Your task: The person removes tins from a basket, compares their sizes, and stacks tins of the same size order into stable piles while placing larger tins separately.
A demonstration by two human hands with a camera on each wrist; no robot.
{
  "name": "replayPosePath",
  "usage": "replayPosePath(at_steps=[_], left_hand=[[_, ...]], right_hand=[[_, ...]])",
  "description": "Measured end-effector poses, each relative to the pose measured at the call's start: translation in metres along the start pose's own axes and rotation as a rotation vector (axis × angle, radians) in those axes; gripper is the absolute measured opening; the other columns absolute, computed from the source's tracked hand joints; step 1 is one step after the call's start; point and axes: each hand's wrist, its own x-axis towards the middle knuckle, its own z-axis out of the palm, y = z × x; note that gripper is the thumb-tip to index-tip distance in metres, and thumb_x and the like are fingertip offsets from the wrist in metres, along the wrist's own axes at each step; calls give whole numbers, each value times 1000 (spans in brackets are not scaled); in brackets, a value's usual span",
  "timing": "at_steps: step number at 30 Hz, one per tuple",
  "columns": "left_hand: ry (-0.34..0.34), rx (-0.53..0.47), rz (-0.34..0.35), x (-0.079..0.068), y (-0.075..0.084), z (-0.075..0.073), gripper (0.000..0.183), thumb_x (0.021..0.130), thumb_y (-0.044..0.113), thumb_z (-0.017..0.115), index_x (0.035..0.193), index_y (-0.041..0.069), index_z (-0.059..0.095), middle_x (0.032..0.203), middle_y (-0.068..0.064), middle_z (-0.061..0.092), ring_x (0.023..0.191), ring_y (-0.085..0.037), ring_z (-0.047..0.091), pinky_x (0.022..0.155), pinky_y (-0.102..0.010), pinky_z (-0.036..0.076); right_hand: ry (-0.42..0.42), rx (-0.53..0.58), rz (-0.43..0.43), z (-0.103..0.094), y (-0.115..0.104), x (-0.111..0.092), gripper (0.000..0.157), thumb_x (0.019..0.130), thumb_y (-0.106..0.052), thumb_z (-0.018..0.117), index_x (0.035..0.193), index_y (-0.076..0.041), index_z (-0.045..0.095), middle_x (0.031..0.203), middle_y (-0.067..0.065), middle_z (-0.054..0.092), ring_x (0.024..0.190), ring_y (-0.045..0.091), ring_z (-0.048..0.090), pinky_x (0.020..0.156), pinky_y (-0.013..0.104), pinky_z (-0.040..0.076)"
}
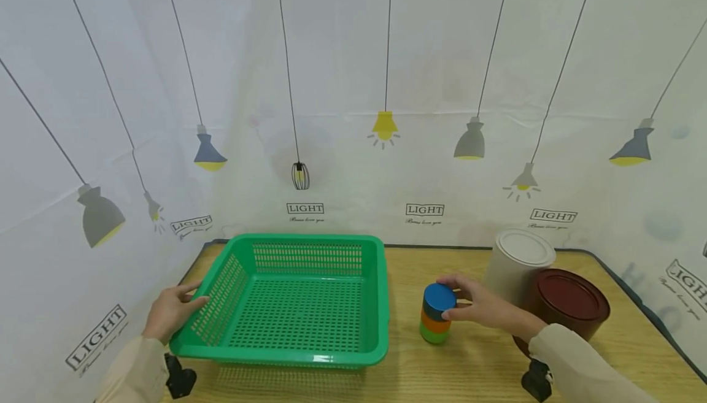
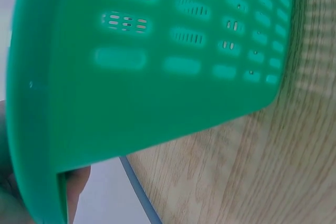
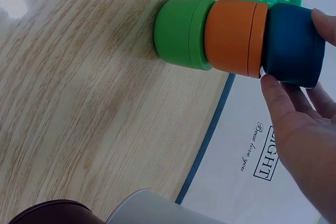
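Note:
My left hand grips the left rim of a green plastic basket, its thumb over the edge; the left wrist view shows fingers behind that rim. The basket has slotted walls and nothing inside. To its right, three small round canisters stand stacked: green at the bottom, orange in the middle, blue on top. With thumb and fingers, my right hand holds the blue canister from the right. In the right wrist view the blue canister sits against the orange one, slightly askew.
A white lidded can and a dark red lidded can stand right of my right hand. The wooden table ends at a dark edge against a white cloth printed with lamps, which surrounds the back and sides.

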Motion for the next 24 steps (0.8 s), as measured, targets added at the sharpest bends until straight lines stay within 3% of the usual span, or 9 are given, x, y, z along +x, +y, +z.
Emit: replayPosePath(at_steps=[7, 15, 20, 24], left_hand=[[-12, -25, -7, 1, 2, 3, 63, 82, 32, 62, 130, -2, 39, 117, -35, 44, 83, -30, 57, 59, -32, 49], [-8, 29, 33, 5, 1, 1, 62, 83, 32, 61, 130, -3, 39, 115, -35, 46, 98, -44, 49, 74, -46, 45], [-29, 73, 60, 5, -3, -3, 66, 83, 36, 61, 129, -5, 39, 113, -37, 46, 99, -46, 48, 74, -50, 45], [-62, 54, 74, 5, -9, -6, 70, 82, 41, 60, 130, -6, 37, 115, -37, 45, 98, -45, 49, 72, -48, 46]], right_hand=[[3, -11, 5, 0, 0, -4, 67, 81, -16, 65, 132, 9, 30, 128, 28, 36, 115, 45, 37, 88, 46, 41], [25, -32, -18, -2, -7, -8, 67, 82, -16, 63, 133, 8, 27, 133, 29, 31, 119, 45, 31, 92, 52, 33], [113, -61, -75, 0, -12, -14, 62, 82, -12, 63, 132, 6, 30, 133, 27, 33, 121, 44, 28, 94, 55, 29], [202, -83, -111, 1, -17, -18, 60, 82, -10, 63, 131, 4, 33, 131, 25, 37, 120, 42, 32, 93, 53, 30]])
